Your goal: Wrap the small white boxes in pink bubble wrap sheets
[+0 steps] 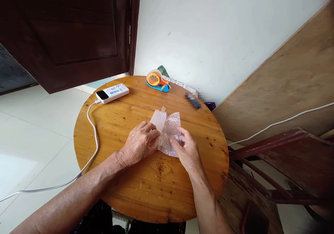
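A crumpled sheet of clear bubble wrap (pixel 172 122) lies near the middle of the round wooden table (pixel 161 192). My left hand (pixel 142 140) has its fingers curled closed on the wrap's left edge. On the other side, my right hand (pixel 186 148) grips the right edge, thumb on top and fingers partly behind the plastic. Between the hands, a small strip of tape (pixel 162 140) seems stuck to the wrap. One small tab (pixel 163 109) sticks up at the far edge. Whether anything is inside the wrap I cannot tell.
A tape dispenser (pixel 158 82) stands at the table's far edge, near a blurred dark object (pixel 193 101). At the far left lies a white power bank (pixel 113 93), its white cable (pixel 96 136) running off the table. A wooden chair (pixel 281 164) stands at right.
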`<state>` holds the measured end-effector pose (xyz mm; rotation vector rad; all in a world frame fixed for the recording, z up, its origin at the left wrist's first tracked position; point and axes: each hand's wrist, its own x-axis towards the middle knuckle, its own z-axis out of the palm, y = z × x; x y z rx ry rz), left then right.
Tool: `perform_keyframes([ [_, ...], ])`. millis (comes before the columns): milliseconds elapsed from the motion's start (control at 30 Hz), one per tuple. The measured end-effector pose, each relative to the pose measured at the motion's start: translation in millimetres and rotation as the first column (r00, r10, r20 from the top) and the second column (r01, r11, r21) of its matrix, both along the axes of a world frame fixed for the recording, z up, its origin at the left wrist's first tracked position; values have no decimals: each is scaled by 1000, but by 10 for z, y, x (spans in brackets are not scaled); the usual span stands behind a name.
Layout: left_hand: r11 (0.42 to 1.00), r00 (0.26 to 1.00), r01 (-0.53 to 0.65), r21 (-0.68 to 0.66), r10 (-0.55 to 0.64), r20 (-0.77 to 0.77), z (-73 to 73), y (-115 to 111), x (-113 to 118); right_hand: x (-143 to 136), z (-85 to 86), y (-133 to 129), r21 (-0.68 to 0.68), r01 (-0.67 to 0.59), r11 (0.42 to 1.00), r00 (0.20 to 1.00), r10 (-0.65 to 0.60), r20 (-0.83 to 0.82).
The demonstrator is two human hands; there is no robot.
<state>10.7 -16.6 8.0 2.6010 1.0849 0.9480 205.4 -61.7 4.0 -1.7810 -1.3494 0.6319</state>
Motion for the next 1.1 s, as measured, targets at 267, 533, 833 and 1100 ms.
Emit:
perform_keyframes([
  [267,1000,1000,-8,-24,7,-29,-13,-8,5,-129,74,13,67,12,998,988,-22,151],
  [533,995,999,-27,-100,24,-24,14,-32,16,-347,274,81,109,-93,990,983,74,167],
  [833,984,999,-34,-174,35,1,31,-44,31,-389,204,81,50,-78,996,993,82,-87],
  [1100,978,994,-15,-210,37,104,-38,-12,44,-363,218,-18,64,-136,989,880,150,-451],
])
